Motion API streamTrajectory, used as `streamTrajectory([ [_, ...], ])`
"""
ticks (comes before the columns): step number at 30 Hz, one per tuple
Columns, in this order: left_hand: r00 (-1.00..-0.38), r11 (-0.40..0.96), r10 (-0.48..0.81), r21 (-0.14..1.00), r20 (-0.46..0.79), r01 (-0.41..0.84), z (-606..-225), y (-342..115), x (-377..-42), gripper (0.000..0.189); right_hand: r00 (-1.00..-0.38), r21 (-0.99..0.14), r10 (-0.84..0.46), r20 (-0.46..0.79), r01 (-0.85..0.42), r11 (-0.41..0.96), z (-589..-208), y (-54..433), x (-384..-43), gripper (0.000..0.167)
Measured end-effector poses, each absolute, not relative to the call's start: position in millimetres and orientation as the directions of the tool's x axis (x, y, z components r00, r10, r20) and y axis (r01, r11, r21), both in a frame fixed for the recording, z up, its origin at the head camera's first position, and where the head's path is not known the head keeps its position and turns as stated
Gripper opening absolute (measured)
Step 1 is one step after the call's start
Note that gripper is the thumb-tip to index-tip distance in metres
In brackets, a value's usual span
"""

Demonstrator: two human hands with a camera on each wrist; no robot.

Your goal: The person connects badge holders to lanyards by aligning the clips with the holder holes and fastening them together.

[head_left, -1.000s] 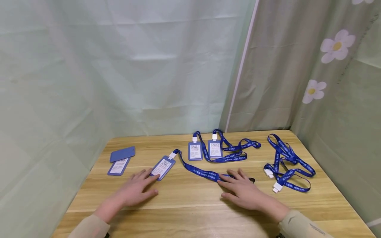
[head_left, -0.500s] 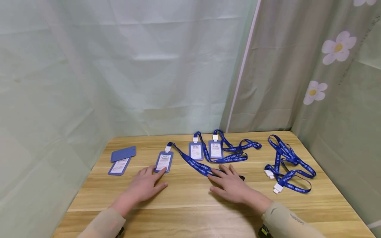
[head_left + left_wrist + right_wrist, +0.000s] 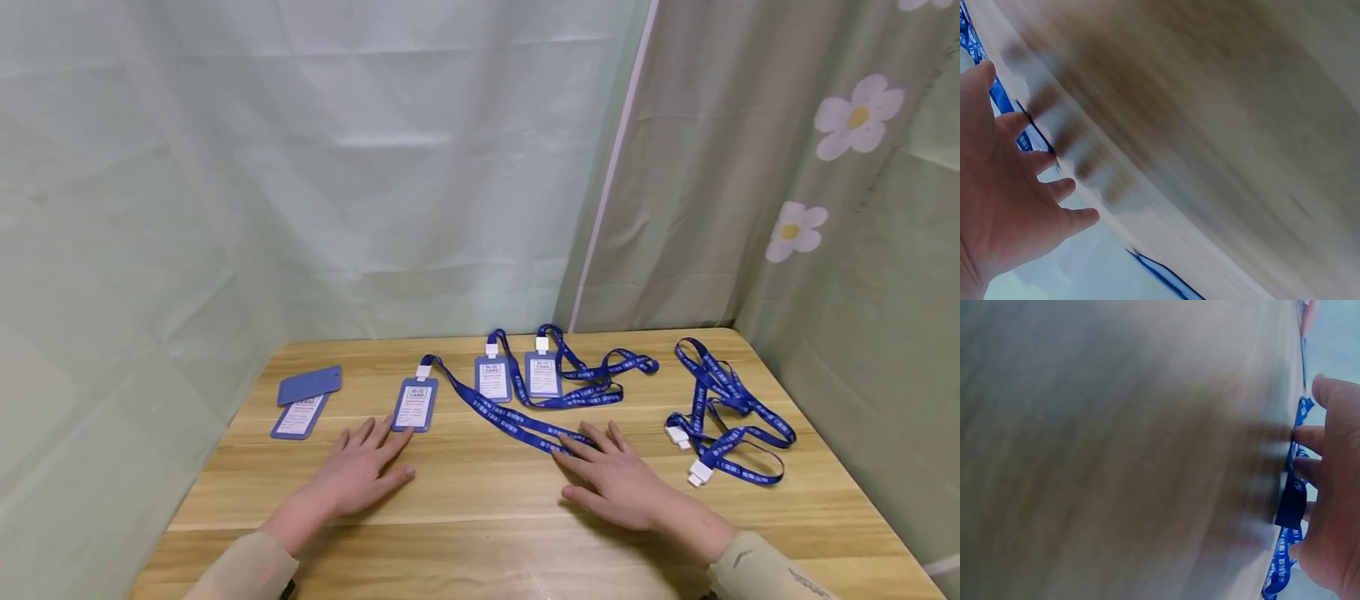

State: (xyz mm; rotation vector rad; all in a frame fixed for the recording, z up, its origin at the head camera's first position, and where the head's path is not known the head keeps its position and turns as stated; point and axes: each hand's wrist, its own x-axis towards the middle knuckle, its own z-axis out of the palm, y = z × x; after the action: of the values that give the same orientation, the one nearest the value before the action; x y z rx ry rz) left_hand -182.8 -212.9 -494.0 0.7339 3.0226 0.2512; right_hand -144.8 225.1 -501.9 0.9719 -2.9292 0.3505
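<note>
One badge (image 3: 415,406), straighter than before

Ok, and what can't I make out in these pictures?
Head view: fine print on the badge beside the left hand: too small.
Head view: top of the lower card: the blank blue card covers it.
Head view: part of the outstretched lanyard: right hand covers it.
Right wrist view: grain of the tabletop: blurred.
</note>
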Motion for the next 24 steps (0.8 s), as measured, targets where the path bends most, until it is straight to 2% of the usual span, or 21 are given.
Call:
streamTrajectory([
  [10,-0.920,0.920,0.381,0.137,-0.091,0.367,-487.5,-196.7,-194.0,0.072,-0.785,-0.201,-0.611,0.105,-0.619,0.760,-505.9,208.9,-162.9,0.059],
  [24,-0.923,0.924,0.366,0.159,-0.116,0.347,-489.0,-175.4,-212.6,0.071,-0.788,-0.220,-0.598,0.144,-0.615,0.757,-507.2,198.3,-184.5,0.053],
])
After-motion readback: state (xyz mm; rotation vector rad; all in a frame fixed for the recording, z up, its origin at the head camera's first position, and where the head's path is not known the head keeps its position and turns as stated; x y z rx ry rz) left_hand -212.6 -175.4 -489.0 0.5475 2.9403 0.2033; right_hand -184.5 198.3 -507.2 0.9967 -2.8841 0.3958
